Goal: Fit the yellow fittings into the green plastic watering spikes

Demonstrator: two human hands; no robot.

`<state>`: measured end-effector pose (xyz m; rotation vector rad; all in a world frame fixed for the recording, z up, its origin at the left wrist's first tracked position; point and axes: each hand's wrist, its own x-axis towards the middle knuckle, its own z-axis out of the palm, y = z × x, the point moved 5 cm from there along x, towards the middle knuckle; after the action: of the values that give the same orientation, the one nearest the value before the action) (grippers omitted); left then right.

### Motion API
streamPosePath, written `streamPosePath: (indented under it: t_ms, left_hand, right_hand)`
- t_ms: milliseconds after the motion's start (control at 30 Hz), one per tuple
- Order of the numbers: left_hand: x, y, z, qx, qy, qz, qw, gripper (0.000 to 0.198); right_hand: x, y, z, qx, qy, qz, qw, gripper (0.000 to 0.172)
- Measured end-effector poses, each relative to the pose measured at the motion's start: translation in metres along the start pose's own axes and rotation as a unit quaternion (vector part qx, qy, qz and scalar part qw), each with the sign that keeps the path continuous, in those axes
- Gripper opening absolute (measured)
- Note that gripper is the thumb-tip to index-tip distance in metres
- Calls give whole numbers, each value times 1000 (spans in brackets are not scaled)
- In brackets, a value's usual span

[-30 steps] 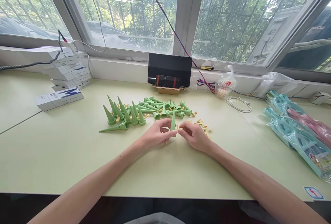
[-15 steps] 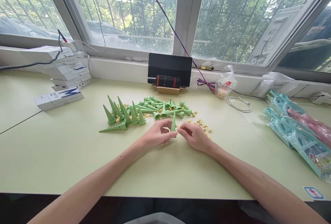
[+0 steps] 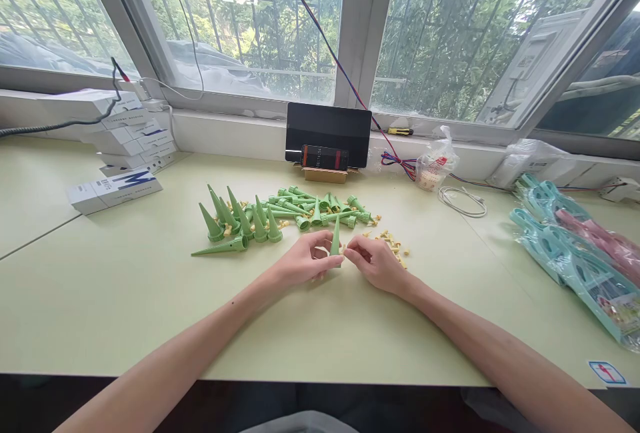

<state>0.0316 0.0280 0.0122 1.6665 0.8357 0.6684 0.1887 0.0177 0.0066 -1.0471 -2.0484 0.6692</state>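
My left hand (image 3: 306, 260) is closed around a green plastic watering spike (image 3: 335, 238), its point up. Close against the spike's right side, my right hand (image 3: 375, 261) pinches a small yellow plastic piece (image 3: 343, 250), mostly covered by the fingertips. Behind my right hand lie loose yellow pieces (image 3: 393, 244). Several green spikes stand on their wide ends (image 3: 260, 228) left of my left hand, and one spike (image 3: 220, 246) lies on its side in front of them. A heap of more spikes (image 3: 295, 205) lies farther back.
A phone (image 3: 325, 158) leans on a dark tablet (image 3: 345, 128) at the back of the table (image 3: 320, 340). White boxes (image 3: 117, 191) are stacked at the left. A plastic bag (image 3: 436, 165), a coiled white cable (image 3: 463, 203) and wrapped turquoise hangers (image 3: 570, 246) lie at the right.
Both hands stay almost in place with the spike between them. Only slight finger movement shows at the spike's side.
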Motion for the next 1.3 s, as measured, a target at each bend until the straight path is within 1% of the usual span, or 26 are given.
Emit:
streamPosePath:
  t_ms: [167,333,533,767,933,1133,1300]
  left_hand:
    - [-1,3,1,8,4,-4,1000,37]
    - [-1,5,1,12,10,1,1000,37]
    - [-1,2,-1,15,20,8,1000,35]
    - [0,2,-2,23,32,1,999,40]
    - [0,2,-2,16,32,6,999,39]
    - [0,0,-2,4,21,12,1000,33]
    - [0,-1,-1,-1,8,14,1000,32]
  right_hand:
    - [1,1,1,-6,5,-8,1000,33]
    - [1,2,1,-2,7,-11,1000,35]
    - [0,-1,0,9,-12,-8,1000,30]
    - [-1,0,2,20,-26,-12,999,27]
    - [-1,1,2,9,-28,-12,999,28]
    - [0,1,2,0,-23,-16,1000,32]
    - [0,1,3,-6,-26,-18,999,33]
